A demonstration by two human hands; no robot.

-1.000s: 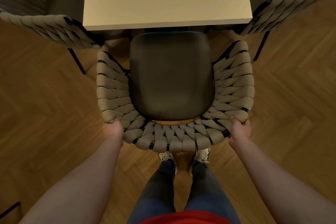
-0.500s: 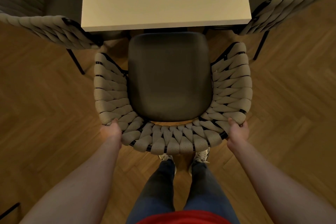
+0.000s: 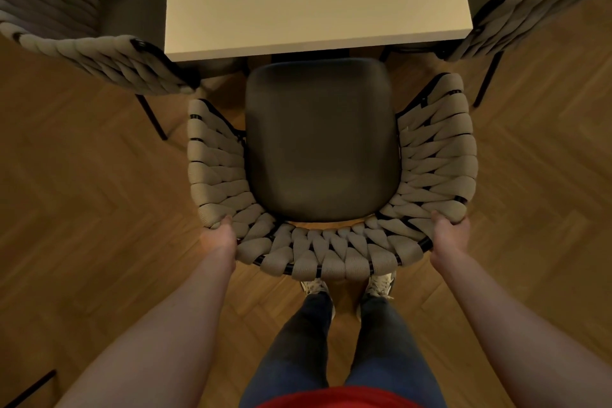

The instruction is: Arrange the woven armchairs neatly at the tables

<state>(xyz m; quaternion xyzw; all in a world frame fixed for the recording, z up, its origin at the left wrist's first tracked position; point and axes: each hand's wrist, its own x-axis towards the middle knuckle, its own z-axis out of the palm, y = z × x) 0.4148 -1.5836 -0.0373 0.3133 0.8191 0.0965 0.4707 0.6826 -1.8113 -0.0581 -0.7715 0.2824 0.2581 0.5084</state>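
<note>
Since a second ago almost nothing has shifted: the beige woven-rope armchair with the dark padded seat [image 3: 321, 142] sits about where it did, perhaps a shade nearer the table, and your grip has not changed.

On your far left, a second woven armchair [image 3: 82, 26] stands at the table's left side, its arm end close to the near corner of the table and near the left arm of the chair you hold; whether they touch I cannot tell. Your left hand [image 3: 218, 238] grips the rear left curve of the backrest, fingers curled under the rope rim with the thumb on top. In the middle, the dark seat's front edge lies at or just beneath the near edge of the pale cream square table [image 3: 314, 0], and the chair looks squared to it. Your feet stand just behind the backrest on the herringbone wood floor [image 3: 82, 209]. Your right hand [image 3: 450, 235] clasps the rear right curve in the same way. Far right, a third woven armchair [image 3: 543, 3] stands at the table's right side, clear of your chair's right arm.

You appear to be in the tucking-in step for this chair, nearly finished. Next, I judge, calls for a short straight push, watching the left arm against the neighbour, then letting go with both hands.
</note>
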